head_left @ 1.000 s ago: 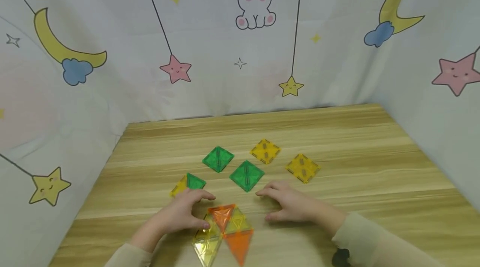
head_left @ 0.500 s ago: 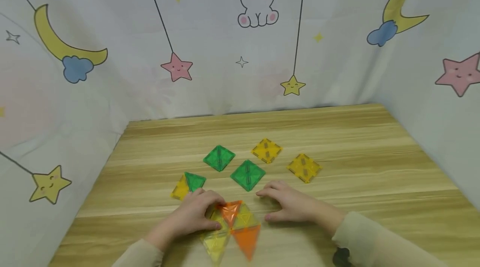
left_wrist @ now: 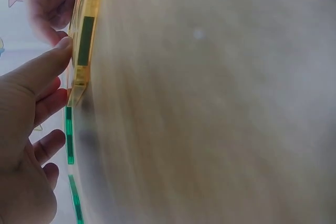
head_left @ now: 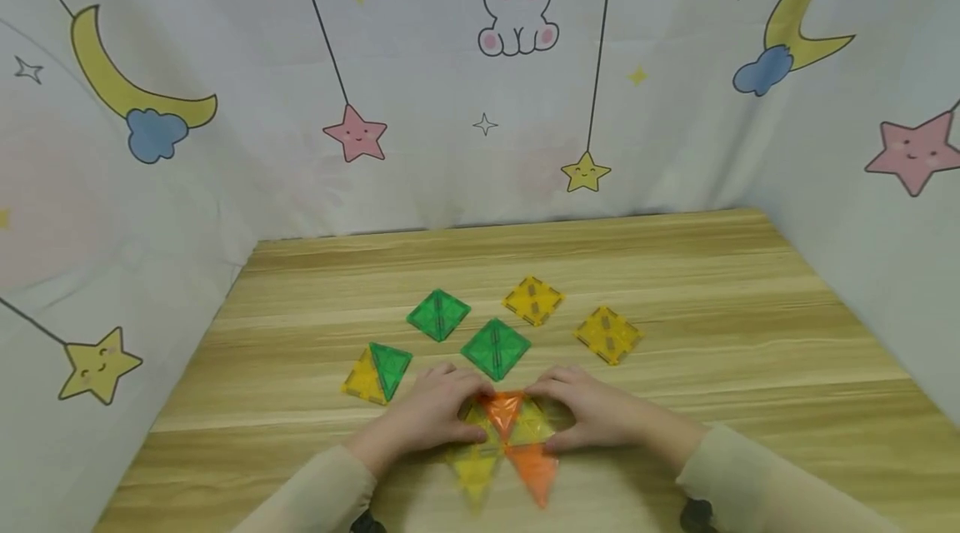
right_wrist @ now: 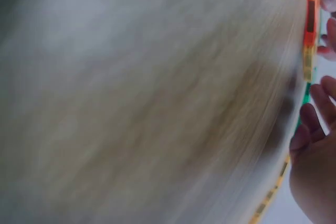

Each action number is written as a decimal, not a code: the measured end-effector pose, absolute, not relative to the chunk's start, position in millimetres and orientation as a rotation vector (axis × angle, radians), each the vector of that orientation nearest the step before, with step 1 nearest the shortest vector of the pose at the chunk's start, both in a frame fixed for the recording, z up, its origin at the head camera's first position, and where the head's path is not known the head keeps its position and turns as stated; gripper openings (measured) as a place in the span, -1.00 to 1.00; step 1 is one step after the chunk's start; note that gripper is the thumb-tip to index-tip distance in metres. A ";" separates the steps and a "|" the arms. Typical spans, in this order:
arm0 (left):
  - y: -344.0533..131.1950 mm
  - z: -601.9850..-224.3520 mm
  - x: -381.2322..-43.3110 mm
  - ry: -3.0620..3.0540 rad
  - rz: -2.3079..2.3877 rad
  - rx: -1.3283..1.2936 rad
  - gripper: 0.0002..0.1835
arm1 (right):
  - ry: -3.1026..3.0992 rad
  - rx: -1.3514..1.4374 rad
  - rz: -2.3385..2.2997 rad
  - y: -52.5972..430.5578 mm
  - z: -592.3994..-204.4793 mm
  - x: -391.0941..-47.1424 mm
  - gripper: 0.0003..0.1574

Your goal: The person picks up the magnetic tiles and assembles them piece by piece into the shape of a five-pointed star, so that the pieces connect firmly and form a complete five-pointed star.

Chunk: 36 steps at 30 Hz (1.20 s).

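Observation:
In the head view, triangular magnetic tiles fan out, joined, near the table's front: an orange tile at the top, yellow tiles on the left, a yellow tile on the right and another orange tile below it. My left hand grips the fan's left side, fingers at the far edge and thumb on the near yellow tile. Opposite, my right hand curves round the right yellow tile. The left wrist view shows my left thumb against a yellow tile's edge.
Beyond the hands lie green diamonds and yellow diamonds, each made of paired tiles. A yellow-and-green pair lies to the left. A white printed curtain walls the wooden table.
My left hand has slid the fan of tiles to the right, up to my right hand. The right hand has hardly moved and now meets the fan's right side.

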<state>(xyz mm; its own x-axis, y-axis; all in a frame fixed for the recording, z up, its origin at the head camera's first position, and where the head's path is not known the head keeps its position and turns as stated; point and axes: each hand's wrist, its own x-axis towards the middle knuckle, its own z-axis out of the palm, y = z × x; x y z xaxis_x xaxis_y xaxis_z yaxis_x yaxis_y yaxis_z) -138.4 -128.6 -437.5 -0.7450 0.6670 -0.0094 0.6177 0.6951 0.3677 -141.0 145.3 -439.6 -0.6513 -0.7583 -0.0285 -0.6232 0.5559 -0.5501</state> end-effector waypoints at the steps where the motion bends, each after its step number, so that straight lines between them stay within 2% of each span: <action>1: -126.2 -437.2 -139.3 2.756 0.518 1.052 -0.50 | 2.525 -1.140 -0.744 146.7 -439.8 -141.1 -0.14; 14: -116.1 -437.0 -140.8 2.769 0.543 1.066 -0.50 | 2.540 -1.130 -0.693 160.6 -443.4 -142.5 -0.08; 23: -148.8 -441.1 -129.9 2.796 0.512 0.999 -0.16 | 2.563 -1.162 -0.683 168.9 -446.0 -141.3 0.01; 26: -157.7 -441.1 -125.2 2.774 0.487 1.003 -0.10 | 2.566 -1.172 -0.675 171.6 -445.5 -140.2 0.02; 36: -163.6 -444.1 -118.8 2.772 0.475 1.050 -0.17 | 2.607 -1.166 -0.654 174.5 -446.1 -134.0 -0.07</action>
